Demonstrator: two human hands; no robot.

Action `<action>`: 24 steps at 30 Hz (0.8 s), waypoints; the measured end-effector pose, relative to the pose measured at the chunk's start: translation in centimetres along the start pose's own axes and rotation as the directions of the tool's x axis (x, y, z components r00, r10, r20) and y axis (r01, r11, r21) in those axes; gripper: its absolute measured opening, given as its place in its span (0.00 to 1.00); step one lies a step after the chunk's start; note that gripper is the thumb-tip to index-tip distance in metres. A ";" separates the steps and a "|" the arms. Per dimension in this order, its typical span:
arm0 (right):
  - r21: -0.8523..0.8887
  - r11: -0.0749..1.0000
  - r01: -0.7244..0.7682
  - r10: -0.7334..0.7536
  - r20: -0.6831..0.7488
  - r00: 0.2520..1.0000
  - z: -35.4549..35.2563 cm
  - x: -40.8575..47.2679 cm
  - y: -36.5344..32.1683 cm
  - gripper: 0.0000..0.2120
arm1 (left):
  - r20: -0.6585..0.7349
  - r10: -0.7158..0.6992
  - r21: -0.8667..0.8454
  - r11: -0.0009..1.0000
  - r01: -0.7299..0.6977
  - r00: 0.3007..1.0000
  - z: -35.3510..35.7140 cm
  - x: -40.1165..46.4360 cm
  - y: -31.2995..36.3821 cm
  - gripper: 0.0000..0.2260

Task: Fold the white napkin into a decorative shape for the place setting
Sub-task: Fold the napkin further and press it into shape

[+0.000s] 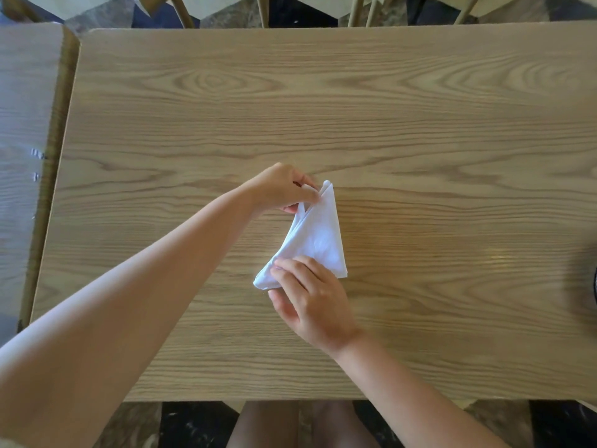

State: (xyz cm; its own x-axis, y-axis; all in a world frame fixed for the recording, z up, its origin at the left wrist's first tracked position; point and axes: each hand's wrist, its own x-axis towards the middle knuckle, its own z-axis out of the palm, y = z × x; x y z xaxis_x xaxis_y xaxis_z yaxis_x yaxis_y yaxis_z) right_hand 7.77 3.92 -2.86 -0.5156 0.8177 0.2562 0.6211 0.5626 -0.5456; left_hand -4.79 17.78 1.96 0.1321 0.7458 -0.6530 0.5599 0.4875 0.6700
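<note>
The white napkin (318, 239) is folded into a narrow triangle, its tip pointing away from me, lying near the middle of the wooden table (323, 108). My left hand (281, 189) pinches the layered folds just below the far tip, from the left side. My right hand (310, 299) grips the near left corner, thumb underneath and fingers on top, lifting that edge slightly off the wood. The near right corner rests on the table.
A second wooden table (26, 124) adjoins on the left across a narrow gap. Chair legs (181, 11) stand beyond the far edge. A dark round object (593, 286) peeks in at the right edge. My knee (290, 425) shows below the near edge.
</note>
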 end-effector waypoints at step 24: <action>-0.067 0.994 0.083 -0.076 0.105 0.992 -6.2 9.4 9.4 0.03 | -0.193 0.041 -0.077 0.995 -0.057 0.980 1.4 -0.3 -1.5 0.03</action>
State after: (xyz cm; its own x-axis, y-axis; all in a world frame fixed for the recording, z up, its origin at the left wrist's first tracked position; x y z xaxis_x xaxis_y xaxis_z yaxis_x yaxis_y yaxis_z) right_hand 12.46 17.66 -0.65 -0.6201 0.7554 0.2117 0.6144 0.6355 -0.4676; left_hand -4.51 16.21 0.65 -0.0051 0.8386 -0.5447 0.4864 0.4780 0.7314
